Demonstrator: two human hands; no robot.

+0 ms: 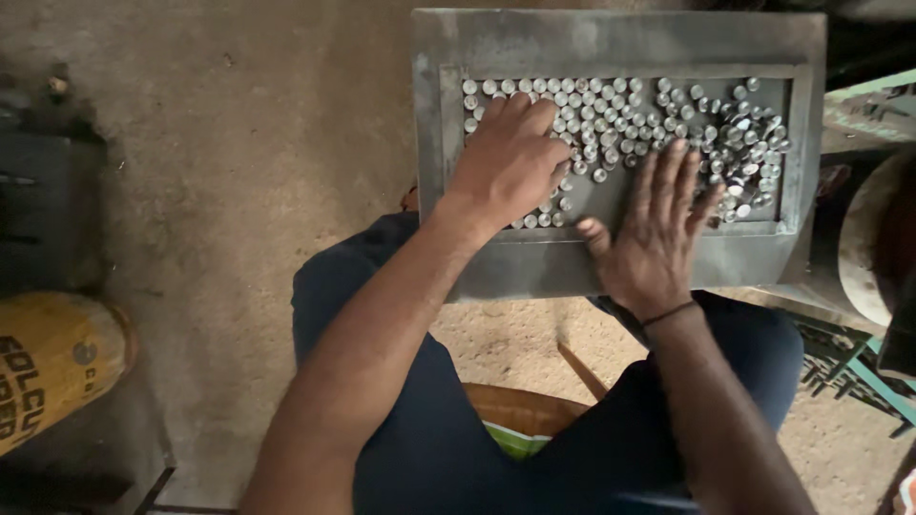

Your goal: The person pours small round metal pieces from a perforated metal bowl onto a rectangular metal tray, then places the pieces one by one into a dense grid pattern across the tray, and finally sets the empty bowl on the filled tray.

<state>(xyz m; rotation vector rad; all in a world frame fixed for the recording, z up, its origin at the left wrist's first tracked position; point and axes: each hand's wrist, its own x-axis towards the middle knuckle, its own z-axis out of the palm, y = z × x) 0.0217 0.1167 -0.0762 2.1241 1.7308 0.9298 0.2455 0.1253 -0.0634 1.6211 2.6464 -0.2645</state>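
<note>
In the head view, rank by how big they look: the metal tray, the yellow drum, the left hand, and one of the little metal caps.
Largest to smallest:
1. Metal tray
2. Yellow drum, partly cut off by the frame edge
3. Left hand
4. One metal cap

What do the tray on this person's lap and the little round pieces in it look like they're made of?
The tray looks like dull grey metal, perhaps sheet steel: flat, matte, with scuffed patches and a raised rim. The little round pieces look like shiny metal, silvery with bright glints, though they are too small to tell more. The left hand and right hand rest flat on them.
</note>
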